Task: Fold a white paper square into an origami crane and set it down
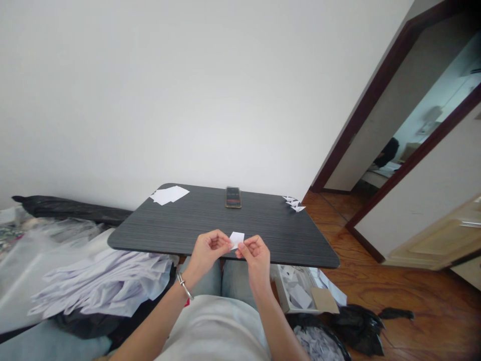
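A small folded piece of white paper (pixel 236 239) is held up between my two hands over the front edge of the dark table (pixel 203 215). My left hand (pixel 212 246) pinches its left lower side between thumb and fingers. On the right, my right hand (pixel 254 253) pinches the opposite lower corner. Flat white paper sheets (pixel 169 194) lie overlapping at the table's far left corner. Several small folded paper pieces (pixel 294 203) stand in a row near the far right corner.
A phone (pixel 233 197) lies at the table's back middle. White cloth (pixel 108 283) is heaped at left. Below the table on the right are a box of papers (pixel 296 291) and a black bag of paper scraps (pixel 317 341). A white wall (pixel 210 90) rises behind.
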### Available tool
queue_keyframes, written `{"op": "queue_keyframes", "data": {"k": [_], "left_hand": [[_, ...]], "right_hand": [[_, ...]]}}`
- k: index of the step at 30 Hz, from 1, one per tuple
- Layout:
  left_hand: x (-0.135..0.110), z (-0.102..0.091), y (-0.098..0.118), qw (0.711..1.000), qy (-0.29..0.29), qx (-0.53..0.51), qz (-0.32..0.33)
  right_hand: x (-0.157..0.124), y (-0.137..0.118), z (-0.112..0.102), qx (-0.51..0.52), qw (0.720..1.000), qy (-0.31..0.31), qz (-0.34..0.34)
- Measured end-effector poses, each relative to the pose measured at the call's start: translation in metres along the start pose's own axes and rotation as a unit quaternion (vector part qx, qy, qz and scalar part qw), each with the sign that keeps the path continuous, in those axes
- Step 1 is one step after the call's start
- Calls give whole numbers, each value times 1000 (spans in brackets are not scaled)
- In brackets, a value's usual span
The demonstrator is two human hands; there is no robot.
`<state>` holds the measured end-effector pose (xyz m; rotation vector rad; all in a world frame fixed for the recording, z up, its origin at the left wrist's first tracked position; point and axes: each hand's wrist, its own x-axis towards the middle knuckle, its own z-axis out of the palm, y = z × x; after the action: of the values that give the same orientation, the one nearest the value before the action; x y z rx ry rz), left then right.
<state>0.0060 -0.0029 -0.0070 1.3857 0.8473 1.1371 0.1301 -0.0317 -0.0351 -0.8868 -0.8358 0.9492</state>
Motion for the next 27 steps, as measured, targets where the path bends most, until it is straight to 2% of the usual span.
{"op": "queue_keyframes", "data": {"k": [7,10,15,27], "left_hand": [[-1,2,-2,997,-2,-65,-38],[-1,3,-1,996,3,-76,-42],[-2,4,2,997,12,-69,-30],[-2,5,0,998,8,-61,-23]], "right_hand": [[0,-2,1,23,999,-20,-25],[1,-2,0,25,999,-25,-6],[1,-2,-1,-4,997,-72,40],[-1,-7,1,-12,998,-46,43]]}}
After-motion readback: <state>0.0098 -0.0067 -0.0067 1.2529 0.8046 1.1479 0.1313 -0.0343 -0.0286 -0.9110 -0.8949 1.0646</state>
